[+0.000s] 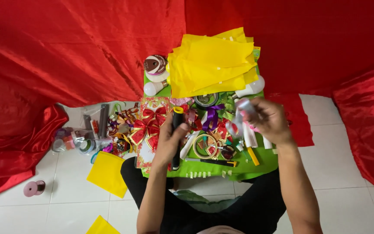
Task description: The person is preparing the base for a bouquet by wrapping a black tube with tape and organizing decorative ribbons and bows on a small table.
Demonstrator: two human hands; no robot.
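A pink ribbon spool (33, 188) lies on the white floor, far out at 8 o'clock from the hands. A flat yellow sheet (107, 173) lies on the floor too, just left of the person's knee. At 10 o'clock from the left hand there are red bows (149, 123) with gold edges on the green table (256, 167).

The left hand (169, 141) is wrapped tight around a black stick tool (177, 136) with a yellow tip. The tool stands almost straight up over the table, and its yellow tip points to 12 o'clock.

At 12 o'clock from both hands a big pile of yellow paper (213, 65) rests on the far side of the table. A purple ribbon (212, 117) lies between the hands.

The right hand (273, 121) is curled shut. Its fingers pinch a small silvery thing (244, 108), which is too blurry to name. It is held up above the table, at 3 o'clock from the black tool.
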